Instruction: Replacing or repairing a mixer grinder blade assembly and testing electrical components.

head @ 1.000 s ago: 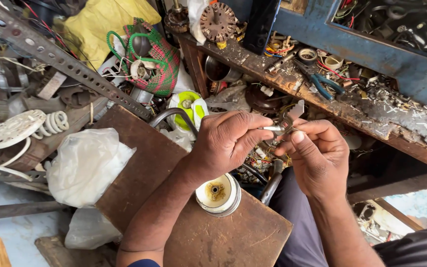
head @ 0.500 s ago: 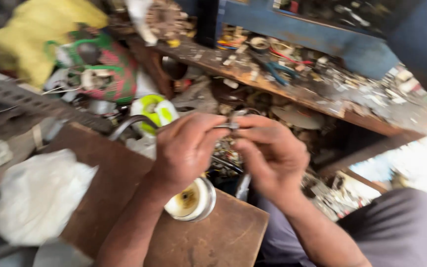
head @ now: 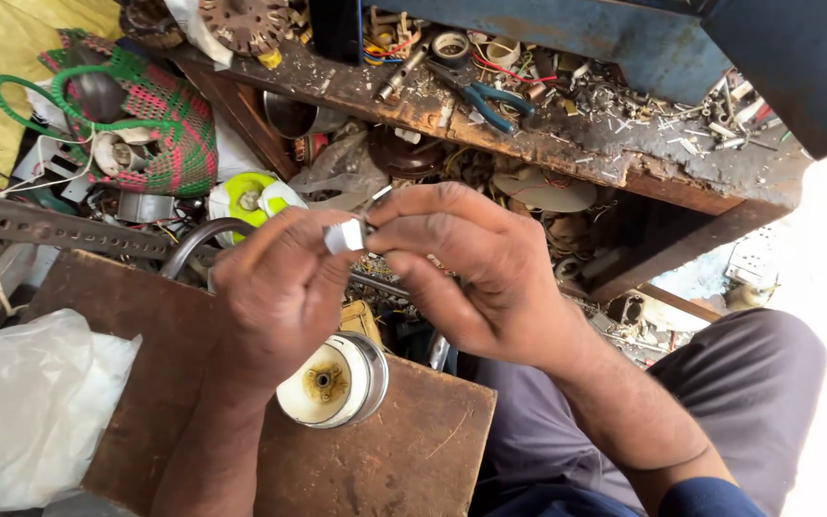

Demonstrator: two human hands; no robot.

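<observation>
A small silvery metal piece [head: 345, 236] sits pinched between the fingertips of both hands, raised above a worn wooden board [head: 404, 450]; the left hand [head: 279, 287] closes thumb and fingers on its near side, and the right hand [head: 466, 268] nips its other edge with the remaining fingers curled in. Just below the left hand a round white and metal cap [head: 332, 381] rests on the board, a crumpled clear plastic bag [head: 31, 412] lies off to the left, and blue-handled pliers [head: 490, 99] lie on the cluttered shelf beyond the right hand.
</observation>
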